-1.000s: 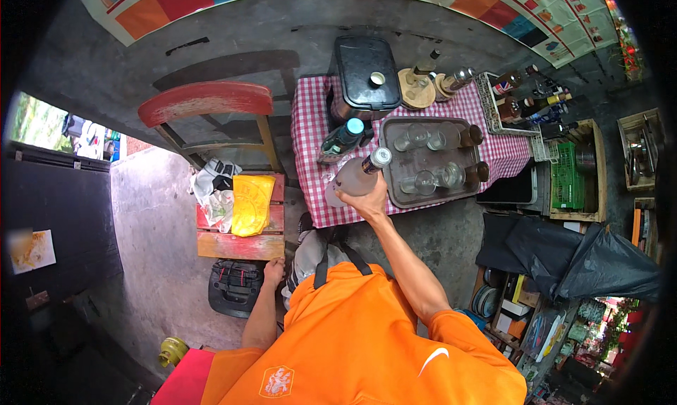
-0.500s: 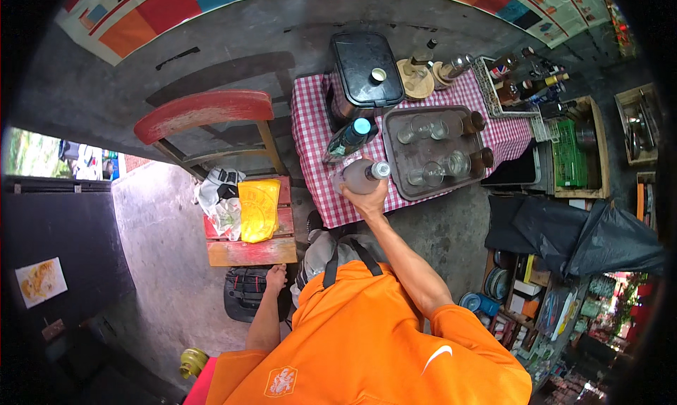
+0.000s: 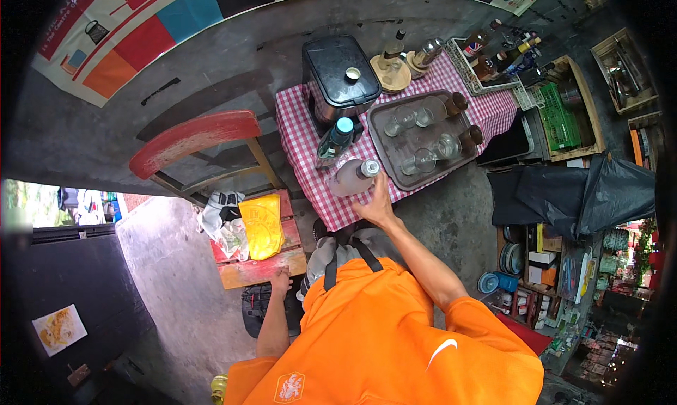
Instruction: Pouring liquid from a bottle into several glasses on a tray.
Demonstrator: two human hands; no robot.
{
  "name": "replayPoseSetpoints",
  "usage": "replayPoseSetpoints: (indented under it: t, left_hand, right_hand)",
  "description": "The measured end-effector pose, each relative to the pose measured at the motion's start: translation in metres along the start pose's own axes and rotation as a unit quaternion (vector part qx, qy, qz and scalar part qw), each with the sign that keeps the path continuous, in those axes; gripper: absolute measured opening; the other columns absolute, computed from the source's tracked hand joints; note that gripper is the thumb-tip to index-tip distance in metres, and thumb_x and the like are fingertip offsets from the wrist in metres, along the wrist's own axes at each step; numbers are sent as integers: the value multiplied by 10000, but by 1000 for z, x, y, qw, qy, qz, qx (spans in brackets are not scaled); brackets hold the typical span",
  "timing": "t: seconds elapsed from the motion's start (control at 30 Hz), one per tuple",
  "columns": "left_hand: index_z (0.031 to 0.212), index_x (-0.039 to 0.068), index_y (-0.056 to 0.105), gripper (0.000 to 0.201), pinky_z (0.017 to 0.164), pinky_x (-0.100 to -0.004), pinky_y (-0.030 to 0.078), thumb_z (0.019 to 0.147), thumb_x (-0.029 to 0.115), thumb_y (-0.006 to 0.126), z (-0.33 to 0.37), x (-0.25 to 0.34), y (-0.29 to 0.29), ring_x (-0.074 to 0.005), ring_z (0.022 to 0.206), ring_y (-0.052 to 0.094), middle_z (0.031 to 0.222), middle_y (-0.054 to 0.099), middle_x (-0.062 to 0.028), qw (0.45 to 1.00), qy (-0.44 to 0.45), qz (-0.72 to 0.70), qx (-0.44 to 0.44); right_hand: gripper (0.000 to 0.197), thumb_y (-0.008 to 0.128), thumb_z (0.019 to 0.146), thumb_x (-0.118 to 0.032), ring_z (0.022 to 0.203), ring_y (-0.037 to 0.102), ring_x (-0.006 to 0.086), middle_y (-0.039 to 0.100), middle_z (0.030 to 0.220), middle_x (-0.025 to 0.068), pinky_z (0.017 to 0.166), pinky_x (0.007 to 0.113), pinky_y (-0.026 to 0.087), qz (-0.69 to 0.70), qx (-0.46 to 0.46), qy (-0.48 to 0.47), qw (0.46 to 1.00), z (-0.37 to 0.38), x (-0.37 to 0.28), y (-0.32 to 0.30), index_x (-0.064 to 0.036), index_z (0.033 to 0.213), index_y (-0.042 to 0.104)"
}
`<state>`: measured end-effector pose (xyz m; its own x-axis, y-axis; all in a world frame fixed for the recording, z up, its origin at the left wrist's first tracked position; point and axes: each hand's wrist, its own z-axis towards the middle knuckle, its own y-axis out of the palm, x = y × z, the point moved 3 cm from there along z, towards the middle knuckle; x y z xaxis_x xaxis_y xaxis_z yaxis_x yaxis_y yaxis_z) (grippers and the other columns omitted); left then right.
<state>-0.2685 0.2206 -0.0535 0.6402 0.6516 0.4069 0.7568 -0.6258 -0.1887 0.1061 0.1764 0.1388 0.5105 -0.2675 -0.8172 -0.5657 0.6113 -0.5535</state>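
Note:
A frosted, pale bottle [image 3: 350, 179] with a silver cap stands on the red-and-white checked tablecloth [image 3: 300, 133], near the table's front edge. Just beside it is my right hand [image 3: 379, 206], open, its thumb and fingers spread around the bottle's near side. Whether the fingertips still touch the glass I cannot tell. My left hand [image 3: 281, 282] hangs low by the front edge of the red wooden chair [image 3: 271, 270], fingers loosely extended and holding nothing I can see. Behind the bottle stands a dark bottle with a light-blue cap [image 3: 336, 138].
A brown tray [image 3: 416, 145] carries several upturned glasses. Behind are a black-lidded container [image 3: 342, 70], a wooden board [image 3: 390, 77] and a white basket [image 3: 479, 84] of bottles. A yellow bag [image 3: 262, 225] lies on the chair; a black backpack [image 3: 255, 310] is below.
My right hand has loosened from the frosted bottle and drawn back toward me; the bottle now stands on the cloth. My left hand stays near the chair's edge. The view has shifted slightly.

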Motion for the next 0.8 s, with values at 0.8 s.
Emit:
replayPoseSetpoints:
  t: [0.8]
  left_hand:
    - [1125, 102, 534, 370, 679, -394, 492, 892, 389, 515, -56, -76, 65, -190, 707, 567, 964, 588, -42, 983, -90, -123, 105]
  right_hand:
    - [524, 732, 646, -178, 1001, 532, 365, 555, 1033, 194, 873, 411, 434, -140, -146, 83, 976, 25, 96, -18, -15, 1097, 521]
